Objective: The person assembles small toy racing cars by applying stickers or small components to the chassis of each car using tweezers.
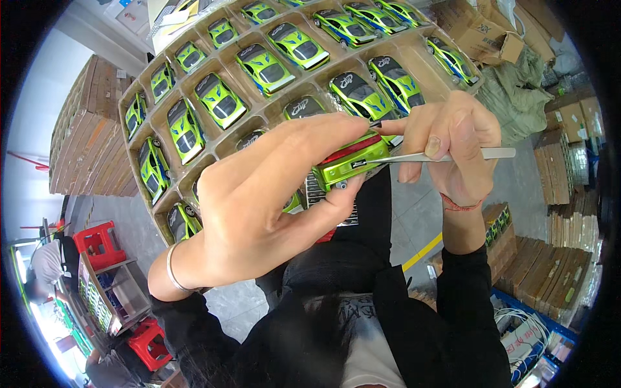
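Tweezers (446,156) of bare metal sit pinched in the right hand (453,139), whose fingers are closed around them, and their tips meet the rear end of a green toy car (351,161). That car, with a red strip along its back, is gripped in the left hand (259,207): the thumb presses from below and the long fingers fold over its top, so most of the body is hidden. A thin silver bangle (173,268) circles the left wrist and a red string bracelet (460,205) the right one; both forearms wear black sleeves. Just beneath the held car a small sheet of striped stickers (317,193) shows between thumb and palm, though whether it touches the car I cannot tell. Behind the car, and reaching away from it toward the top of the view, stands a cardboard tray (259,116) cut into compartments, each with one matching green car with a dark roof lying in it. To the left of the tray stacks of flat brown cardboard (87,129) rise from the floor. Far below the tray, at the lower left, red plastic stools (97,242) stand by a low rack. To the right of the held car more brown boxes (563,168) are piled, and a blue crate (530,323) lies near the right sleeve.
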The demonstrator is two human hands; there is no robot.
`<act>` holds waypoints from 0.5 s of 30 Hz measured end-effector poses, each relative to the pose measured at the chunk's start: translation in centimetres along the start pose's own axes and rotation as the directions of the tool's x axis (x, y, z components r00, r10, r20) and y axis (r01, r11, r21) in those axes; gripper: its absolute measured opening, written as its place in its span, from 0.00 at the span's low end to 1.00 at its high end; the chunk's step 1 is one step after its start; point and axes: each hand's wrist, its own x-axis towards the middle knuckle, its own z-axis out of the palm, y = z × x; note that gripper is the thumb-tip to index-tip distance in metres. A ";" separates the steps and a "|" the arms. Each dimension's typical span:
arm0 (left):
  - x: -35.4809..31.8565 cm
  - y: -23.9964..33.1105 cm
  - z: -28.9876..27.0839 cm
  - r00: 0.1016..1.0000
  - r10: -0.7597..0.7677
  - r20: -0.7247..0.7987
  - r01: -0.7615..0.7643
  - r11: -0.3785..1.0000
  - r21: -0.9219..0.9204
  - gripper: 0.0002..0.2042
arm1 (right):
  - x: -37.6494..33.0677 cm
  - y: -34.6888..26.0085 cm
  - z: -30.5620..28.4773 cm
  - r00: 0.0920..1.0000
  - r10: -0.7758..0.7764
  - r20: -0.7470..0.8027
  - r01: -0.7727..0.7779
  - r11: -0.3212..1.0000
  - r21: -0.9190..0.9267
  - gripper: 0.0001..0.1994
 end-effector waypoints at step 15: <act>0.0 0.0 0.0 1.000 0.017 -0.009 -0.017 1.000 0.011 0.19 | 0.2 0.0 0.1 1.000 -0.010 0.001 0.010 1.000 -0.014 0.17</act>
